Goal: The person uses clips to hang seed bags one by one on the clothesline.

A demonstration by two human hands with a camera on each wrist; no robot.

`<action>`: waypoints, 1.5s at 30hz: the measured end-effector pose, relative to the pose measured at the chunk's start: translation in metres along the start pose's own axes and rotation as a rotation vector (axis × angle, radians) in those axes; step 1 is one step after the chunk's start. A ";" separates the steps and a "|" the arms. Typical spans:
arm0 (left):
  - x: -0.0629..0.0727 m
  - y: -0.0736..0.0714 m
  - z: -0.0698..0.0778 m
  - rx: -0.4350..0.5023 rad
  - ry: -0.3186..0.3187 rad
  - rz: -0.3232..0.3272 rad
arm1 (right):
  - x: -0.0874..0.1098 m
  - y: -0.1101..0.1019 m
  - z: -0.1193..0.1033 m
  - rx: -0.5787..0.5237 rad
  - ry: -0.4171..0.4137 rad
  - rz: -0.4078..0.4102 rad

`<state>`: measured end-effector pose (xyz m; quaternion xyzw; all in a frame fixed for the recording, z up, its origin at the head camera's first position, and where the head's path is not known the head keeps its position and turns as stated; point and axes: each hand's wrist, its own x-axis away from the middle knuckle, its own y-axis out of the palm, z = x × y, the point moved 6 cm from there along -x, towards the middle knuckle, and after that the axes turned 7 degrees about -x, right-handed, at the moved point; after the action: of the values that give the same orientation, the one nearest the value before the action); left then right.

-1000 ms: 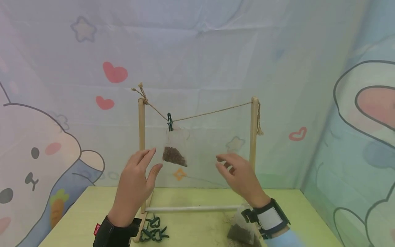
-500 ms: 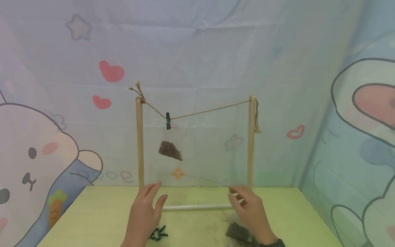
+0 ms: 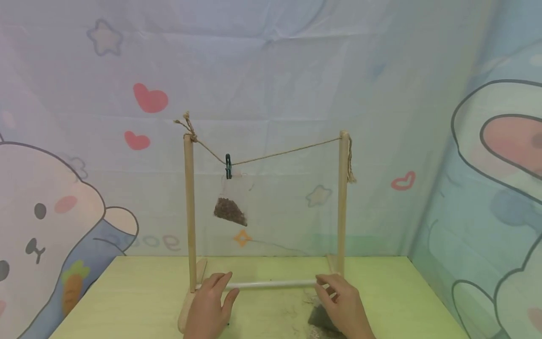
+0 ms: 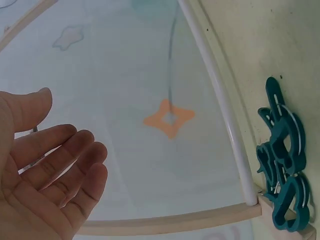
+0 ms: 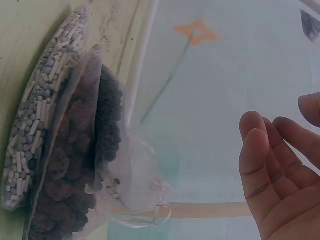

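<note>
Pale-blue cloth (image 3: 275, 84): hangs behind everything, printed with hearts and cartoon animals.
Table (image 3: 127, 306): carries the frame, the loose bags and the spare clips; keep your wrists high enough above it to drag nothing.
Wooden frame (image 3: 189, 212): stands upright, a white rod (image 3: 275, 284) crossing low between its posts; you'd do best not to lean on either.
Rope (image 3: 288, 151): strung from post to post, sagging deepest nearer the left one; steady it whenever you work a clip, since slack line would probably bounce.
Left grip (image 3: 210, 303): thumb well parted from gently bent fingers, nothing held, apart from the rod. A second ago you had it up beside the hanging bag; now it is low and covers most of the spare clips in the head view.
Right grip (image 3: 344, 303): fingers bent more, thumb clear of them, nothing held; it too has dropped, to near the loose bags.
Loose bags (image 5: 60, 190): three show, lying against one another; lift by the slack top, not the filled end.
Hanging bag (image 3: 230, 212): below the rope, tilted, untouched; let it settle. It hangs more directly under its clip than a second ago.
Spare clips (image 4: 295, 164): bunched by the frame's left foot; separate them before squeezing one.
Rope clip (image 3: 228, 166): fastens the hanging bag.
</note>
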<state>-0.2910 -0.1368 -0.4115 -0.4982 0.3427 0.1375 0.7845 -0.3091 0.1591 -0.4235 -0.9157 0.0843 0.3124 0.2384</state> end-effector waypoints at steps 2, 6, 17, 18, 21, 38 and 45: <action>0.001 0.003 0.001 -0.004 0.009 -0.004 | 0.001 0.001 0.002 0.003 0.021 -0.015; 0.002 0.008 0.004 -0.006 0.007 -0.033 | 0.002 0.004 0.006 -0.007 0.071 -0.052; 0.004 0.015 0.001 0.007 0.003 -0.079 | 0.009 0.025 0.007 -0.039 0.082 -0.180; 0.004 0.016 -0.002 0.004 -0.003 -0.079 | 0.010 0.028 0.007 -0.048 0.074 -0.197; 0.005 0.014 -0.009 -0.014 -0.027 -0.071 | 0.013 0.038 0.002 -0.078 0.021 -0.261; 0.014 0.036 -0.047 -0.052 -0.109 -0.346 | 0.023 0.100 -0.035 -0.193 -0.091 -0.564; 0.023 0.056 -0.056 -0.011 -0.106 -0.491 | 0.031 0.115 -0.033 -0.195 0.033 -0.666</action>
<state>-0.3278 -0.1626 -0.4809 -0.5630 0.1691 -0.0296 0.8084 -0.3024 0.0421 -0.4637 -0.9163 -0.2457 0.2092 0.2372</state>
